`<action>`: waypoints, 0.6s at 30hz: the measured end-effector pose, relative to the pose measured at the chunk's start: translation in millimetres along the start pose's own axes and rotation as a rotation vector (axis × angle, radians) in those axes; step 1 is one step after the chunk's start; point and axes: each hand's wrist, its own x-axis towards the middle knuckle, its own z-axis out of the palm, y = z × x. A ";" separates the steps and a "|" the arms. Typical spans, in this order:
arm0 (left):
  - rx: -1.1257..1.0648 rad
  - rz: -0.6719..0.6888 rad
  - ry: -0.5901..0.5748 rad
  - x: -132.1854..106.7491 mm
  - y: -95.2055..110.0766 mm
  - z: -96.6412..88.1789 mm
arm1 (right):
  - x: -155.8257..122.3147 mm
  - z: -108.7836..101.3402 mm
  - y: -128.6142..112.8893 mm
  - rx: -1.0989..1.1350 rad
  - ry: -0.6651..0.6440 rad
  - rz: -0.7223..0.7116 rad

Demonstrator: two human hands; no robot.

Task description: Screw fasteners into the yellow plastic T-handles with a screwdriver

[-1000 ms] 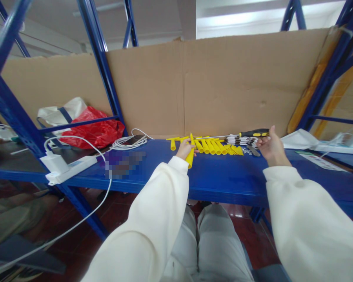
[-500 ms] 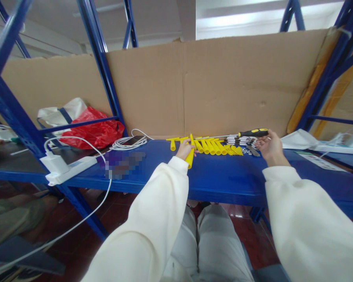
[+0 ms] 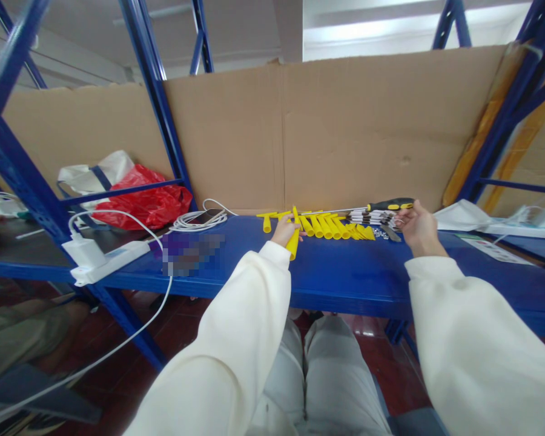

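My left hand (image 3: 283, 231) is closed around a yellow plastic tube (image 3: 294, 240) that stands tilted on the blue shelf (image 3: 345, 272). More yellow tubes (image 3: 331, 227) lie in a row just right of it. My right hand (image 3: 416, 229) rests at the right end of that row, its fingers curled onto the black-and-yellow handle of a screwdriver (image 3: 390, 205) lying along the back. Small white-and-black parts (image 3: 372, 217) and tiny screws lie beneath the screwdriver shaft.
A cardboard sheet (image 3: 336, 127) walls the back of the shelf. To the left lie a coiled white cable with a phone (image 3: 202, 218), a red bag (image 3: 145, 197) and a white power strip (image 3: 102, 257). White bags and papers (image 3: 476, 221) sit at the right.
My right hand has shifted slightly left and closed its fingers onto the screwdriver handle. The left hand stays on the yellow tube.
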 end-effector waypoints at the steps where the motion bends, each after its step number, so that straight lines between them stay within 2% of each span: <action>1: 0.001 0.000 0.000 -0.3 0.1 0.1 | -3.9 3.0 -1.4 -0.016 0.037 0.014; 6: -0.007 -0.001 0.003 2.8 -2.7 -0.1 | -18.8 12.7 -2.8 -0.015 0.041 -0.047; 11: -0.020 -0.002 -0.002 8.0 -5.6 -1.2 | -14.7 11.7 -0.3 -0.006 0.101 -0.070; 16: -0.016 -0.002 0.004 7.0 -4.4 -0.8 | 3.4 -1.9 0.2 0.012 0.026 -0.006; 18: -0.018 -0.007 0.004 7.0 -4.4 -0.6 | 9.9 -8.8 1.5 0.032 -0.058 -0.016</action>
